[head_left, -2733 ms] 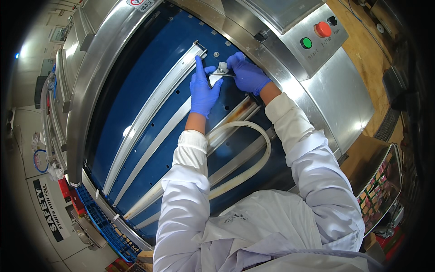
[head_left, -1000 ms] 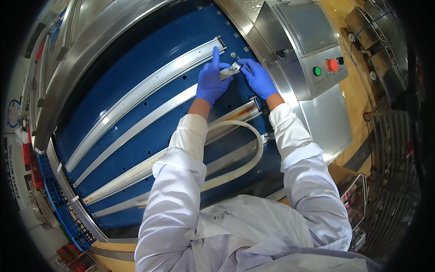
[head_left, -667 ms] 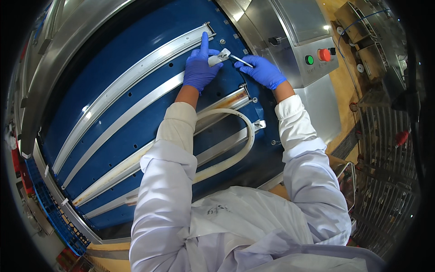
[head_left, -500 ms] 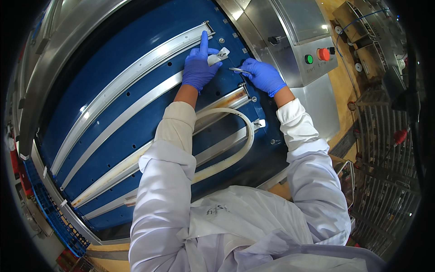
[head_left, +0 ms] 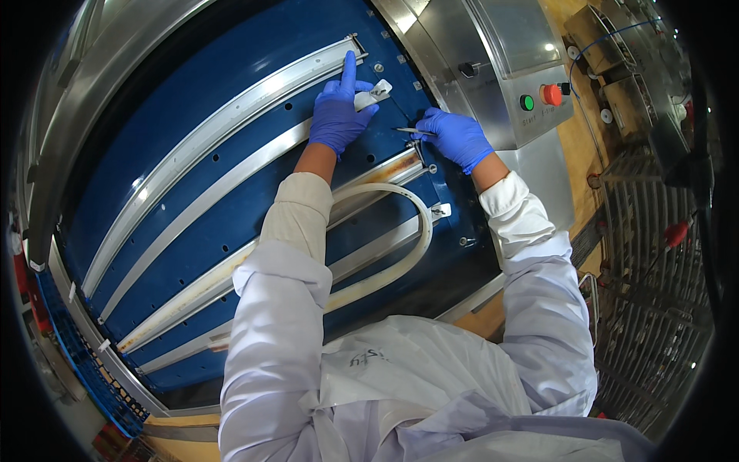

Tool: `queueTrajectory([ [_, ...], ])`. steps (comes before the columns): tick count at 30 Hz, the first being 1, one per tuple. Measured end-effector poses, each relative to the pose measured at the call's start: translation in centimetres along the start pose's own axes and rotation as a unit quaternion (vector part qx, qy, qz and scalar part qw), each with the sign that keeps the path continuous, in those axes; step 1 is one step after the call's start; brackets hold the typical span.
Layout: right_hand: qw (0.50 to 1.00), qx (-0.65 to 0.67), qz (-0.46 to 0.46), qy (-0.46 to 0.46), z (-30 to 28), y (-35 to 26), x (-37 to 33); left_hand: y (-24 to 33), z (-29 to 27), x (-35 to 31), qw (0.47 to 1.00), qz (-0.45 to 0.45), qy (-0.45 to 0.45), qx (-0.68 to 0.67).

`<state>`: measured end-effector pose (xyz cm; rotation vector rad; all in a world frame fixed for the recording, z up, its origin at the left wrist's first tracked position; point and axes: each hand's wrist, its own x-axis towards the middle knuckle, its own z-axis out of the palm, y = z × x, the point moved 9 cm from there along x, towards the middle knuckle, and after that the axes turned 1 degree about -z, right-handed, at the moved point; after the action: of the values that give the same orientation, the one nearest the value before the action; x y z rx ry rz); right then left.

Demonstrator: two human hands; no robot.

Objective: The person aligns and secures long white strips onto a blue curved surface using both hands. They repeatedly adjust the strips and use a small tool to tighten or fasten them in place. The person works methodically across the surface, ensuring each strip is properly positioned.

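Note:
My left hand [head_left: 340,114], in a blue glove, rests over the right end of the upper metal bar [head_left: 231,115]. Its index finger is stretched out onto that bar's end, and the thumb stands apart. Beneath the palm runs a flat metal strip [head_left: 219,185] with a white end piece [head_left: 376,92]. My right hand [head_left: 456,138], also gloved in blue, pinches a slim metal tool [head_left: 408,130], perhaps a blade or tweezers, its tip pointing left over the blue panel [head_left: 254,142]. The tool's tip touches neither bar, and its grip end is hidden by my fingers.
Below lies a second bar with brown stains [head_left: 400,164], crossed by a looped whitish hose [head_left: 419,239]. A steel control box with a green button [head_left: 526,102] and a red knob [head_left: 550,95] stands at the right. Wire racks [head_left: 654,254] fill the far right.
My right hand has shifted slightly right and down with the metal tool, whose tip is now lower. My left hand has barely moved.

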<state>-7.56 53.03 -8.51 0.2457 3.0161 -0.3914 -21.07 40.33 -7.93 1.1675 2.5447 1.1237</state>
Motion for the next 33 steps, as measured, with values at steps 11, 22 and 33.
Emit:
queueTrajectory([
  [11,0.986,0.164,-0.033,-0.013,-0.4,-0.3,2.6,-0.3,0.2,0.2,1.0,-0.005,-0.002,-0.01],
  [22,0.987,0.1,0.01,0.127,-1.3,-1.8,5.7,-0.4,0.0,0.4,1.0,-0.016,-0.011,-0.011],
  [33,0.97,0.125,-0.09,0.186,-2.2,-3.4,6.0,-1.8,0.4,0.6,0.999,-0.05,0.008,-0.009],
])
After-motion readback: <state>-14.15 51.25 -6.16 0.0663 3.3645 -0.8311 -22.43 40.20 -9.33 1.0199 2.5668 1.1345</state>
